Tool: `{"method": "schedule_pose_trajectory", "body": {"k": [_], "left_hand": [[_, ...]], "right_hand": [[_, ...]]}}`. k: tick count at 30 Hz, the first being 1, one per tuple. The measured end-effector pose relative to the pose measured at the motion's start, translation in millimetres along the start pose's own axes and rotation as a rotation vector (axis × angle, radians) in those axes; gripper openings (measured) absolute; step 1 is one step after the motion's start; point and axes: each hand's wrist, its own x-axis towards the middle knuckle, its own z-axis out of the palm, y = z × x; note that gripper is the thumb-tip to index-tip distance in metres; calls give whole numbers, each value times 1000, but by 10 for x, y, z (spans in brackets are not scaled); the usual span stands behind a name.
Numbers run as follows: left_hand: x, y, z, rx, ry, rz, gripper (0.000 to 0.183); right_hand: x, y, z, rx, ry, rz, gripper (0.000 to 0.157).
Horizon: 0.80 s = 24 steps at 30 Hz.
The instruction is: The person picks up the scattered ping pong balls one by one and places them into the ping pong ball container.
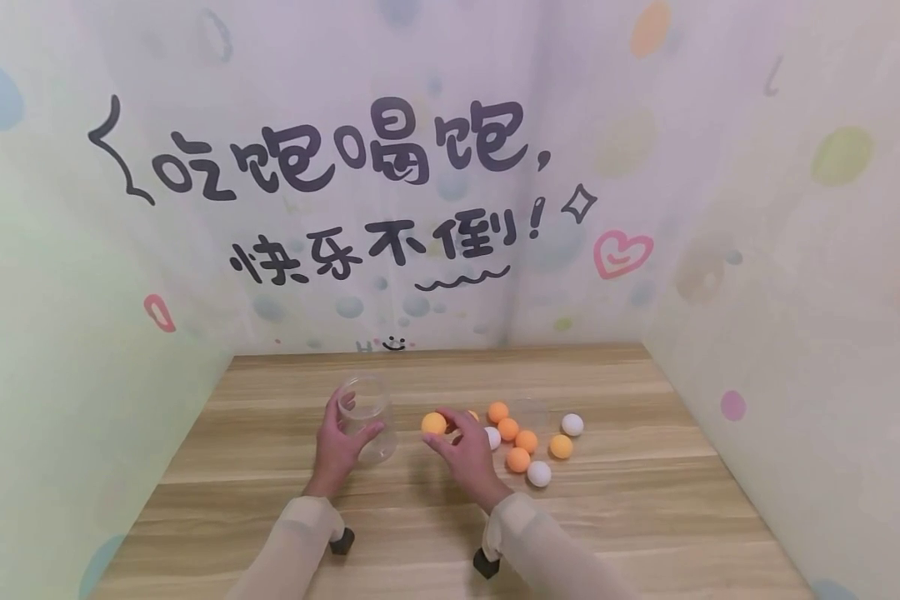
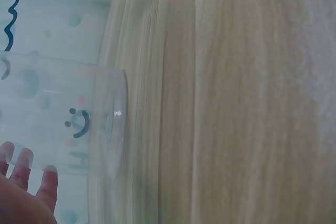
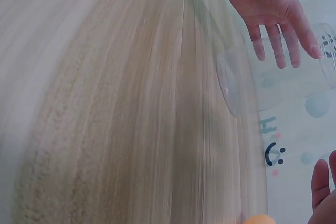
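A clear plastic jar (image 1: 377, 421) stands upright toward the left in the head view, its top uncovered. My left hand (image 1: 336, 446) holds it from the left, with thumb and fingers around its side; through the wall of the jar (image 3: 247, 80) those fingers show in the right wrist view. To the right of the jar, my right hand (image 1: 467, 454) pinches an orange ping-pong ball (image 1: 433, 424) between thumb and fingertips. Just beyond that hand, several orange ping-pong balls (image 1: 526, 442) and a few white ping-pong balls (image 1: 539, 474) lie loose on the table.
A clear round lid (image 1: 532, 411) lies flat behind the loose balls. The wood-grain table (image 1: 420, 550) meets a printed wall (image 1: 390, 292) at the back, with more walls on both sides. A small black block (image 1: 342, 542) sits at each sleeve's cuff.
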Motion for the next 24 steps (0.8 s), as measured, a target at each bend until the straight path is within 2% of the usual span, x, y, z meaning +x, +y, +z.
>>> {"method": "schedule_pose_trajectory", "body": {"k": [5,12,14,20,24], "left_hand": [[-9,36,-8,0,-9,-21,93],[-118,385,-27,1,-58,0,88],[-111,343,-21,-4,-60,-5,87],[-46,66,1,-10,-63,-13,89],[-45,10,7,-17,-70,-1,88]], "right_hand": [[18,-12,22,11,2,0,43],[24,-38,28,3,15,-1,44],[26,-46,26,4,11,-5,44],[44,-73,35,34,-7,-44,44],[52,-89,42,42,-9,-61,44]]}}
